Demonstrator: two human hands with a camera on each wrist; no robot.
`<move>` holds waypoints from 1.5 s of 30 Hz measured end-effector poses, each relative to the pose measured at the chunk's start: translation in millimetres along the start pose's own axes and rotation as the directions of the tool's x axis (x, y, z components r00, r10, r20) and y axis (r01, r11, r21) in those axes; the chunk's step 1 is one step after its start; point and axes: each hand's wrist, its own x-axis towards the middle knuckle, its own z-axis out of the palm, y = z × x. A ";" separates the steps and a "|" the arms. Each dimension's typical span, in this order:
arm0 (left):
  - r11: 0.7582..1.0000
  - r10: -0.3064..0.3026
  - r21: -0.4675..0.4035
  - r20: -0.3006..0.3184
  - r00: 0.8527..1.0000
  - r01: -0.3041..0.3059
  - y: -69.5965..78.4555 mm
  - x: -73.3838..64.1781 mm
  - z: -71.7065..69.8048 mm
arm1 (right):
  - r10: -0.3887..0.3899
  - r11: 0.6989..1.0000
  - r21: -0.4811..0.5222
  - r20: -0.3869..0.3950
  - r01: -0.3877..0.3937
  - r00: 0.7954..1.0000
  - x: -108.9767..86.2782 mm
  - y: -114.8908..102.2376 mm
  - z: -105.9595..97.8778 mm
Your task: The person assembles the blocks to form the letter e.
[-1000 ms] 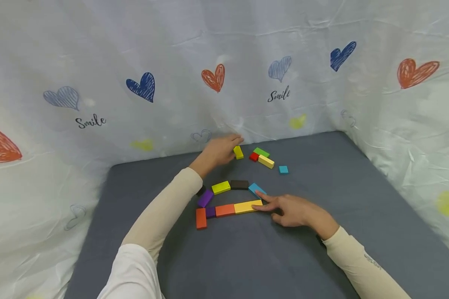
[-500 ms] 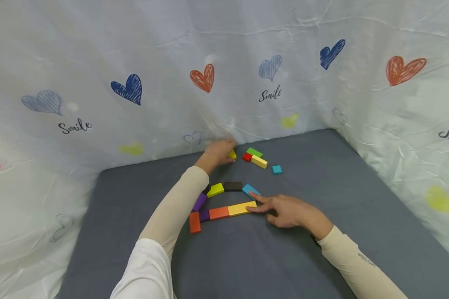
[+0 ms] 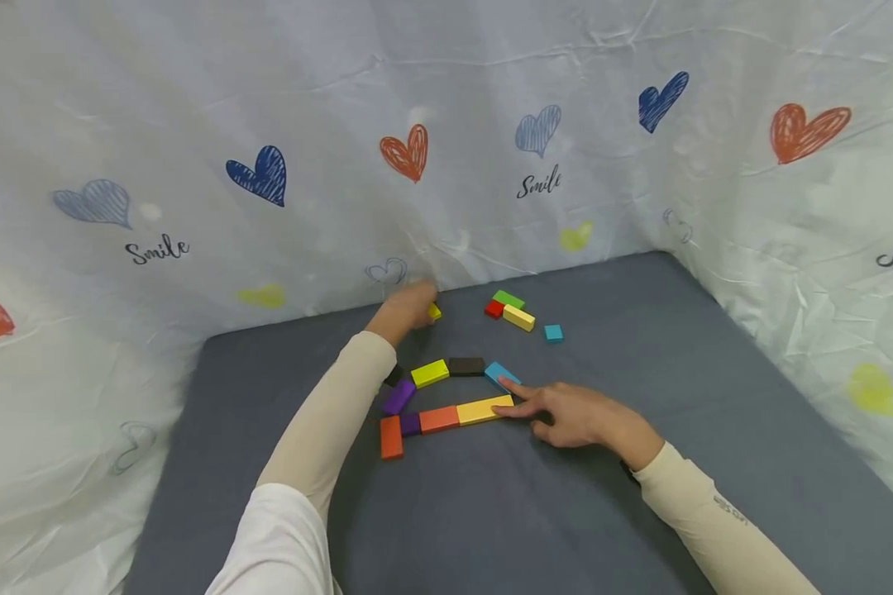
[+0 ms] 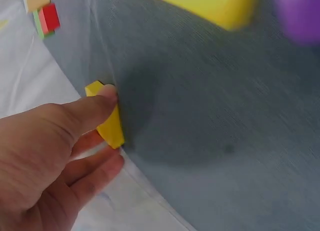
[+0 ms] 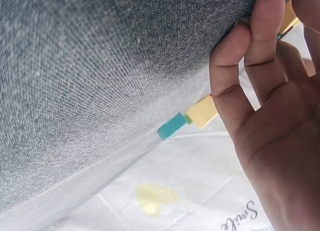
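Note:
At the far edge of the table, my left hand [image 3: 408, 309] pinches a yellow block [image 4: 113, 127] between thumb and fingers. My right hand [image 3: 579, 416] rests on the arrangement of blocks, with one extended finger on the blue block [image 3: 495, 373] and another on the right end of the orange-yellow block [image 3: 479, 410]. In the row beside it lie an orange block [image 3: 439, 420], a small dark purple block [image 3: 410, 424] and an upright orange block [image 3: 391, 438]. Above them curve a purple block [image 3: 399, 398], a lime-yellow block [image 3: 430, 373] and a dark brown block [image 3: 466, 367]. A black block [image 3: 393, 376] is partly hidden by the left sleeve.
Toward the back lie a green block [image 3: 509, 299], a red block [image 3: 494, 308] and a pale yellow block [image 3: 519, 319] in a cluster. A small blue block [image 3: 554, 333] sits to their right. A white curtain [image 3: 327, 207] with hearts borders the grey table [image 3: 536, 512].
My left hand has taken hold of the yellow block at the back and moved it leftward, away from the cluster. The right hand's fingers have stayed on the blue and orange-yellow blocks.

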 end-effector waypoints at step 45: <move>0.970 -0.092 -0.228 -0.031 0.995 0.083 85.9 -373.0 134.1 | -0.050 0.998 0.031 0.037 0.049 0.998 5.2 -0.4 -4.0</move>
